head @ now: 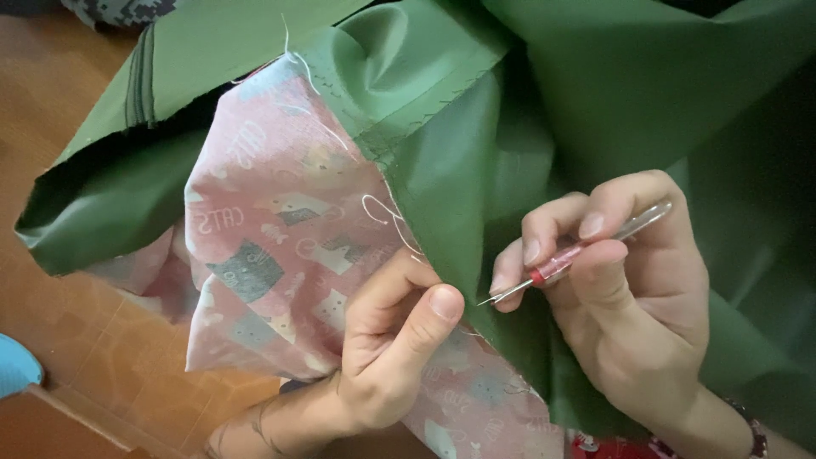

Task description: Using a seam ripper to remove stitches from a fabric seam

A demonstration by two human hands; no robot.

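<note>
Head view: looked down on two bare hands that worked at a seam between two fabrics, above a wooden floor (pixel 76 340).
Left hand (pixel 387 357): came up from below; its fingers were closed in a pinch on the fabric edge, the thumb (pixel 429 314) pressed on top just beside the seam.
Right hand (pixel 629 297): its fingers were closed on a seam ripper (pixel 571 255), held like a pen between thumb and first two fingers; a beaded bracelet (pixel 752 429) showed at the wrist.
Seam ripper: had a clear handle with a red collar and a thin metal tip; the tip pointed left and lay at the seam line, just beside the left thumb. Whether it had caught a stitch could not be told.
Green fabric (pixel 595 93): was smooth and slightly shiny, bunched across the top and right of the scene, and folded back along the seam.
Pink printed fabric (pixel 272 246): was a cotton patterned with cats and houses; it lay left of the seam and under the left hand.
Loose threads (pixel 382 208): were pale and curled free along the upper seam, where the two fabrics appeared already parted.
Progress (judged): the upper stretch of the seam looked unpicked; the stretch from the ripper's tip downward appeared joined and left to open.
Surroundings: a blue object (pixel 15 365) lay at the left edge, and a patterned grey cloth (pixel 119 10) at the top.
</note>
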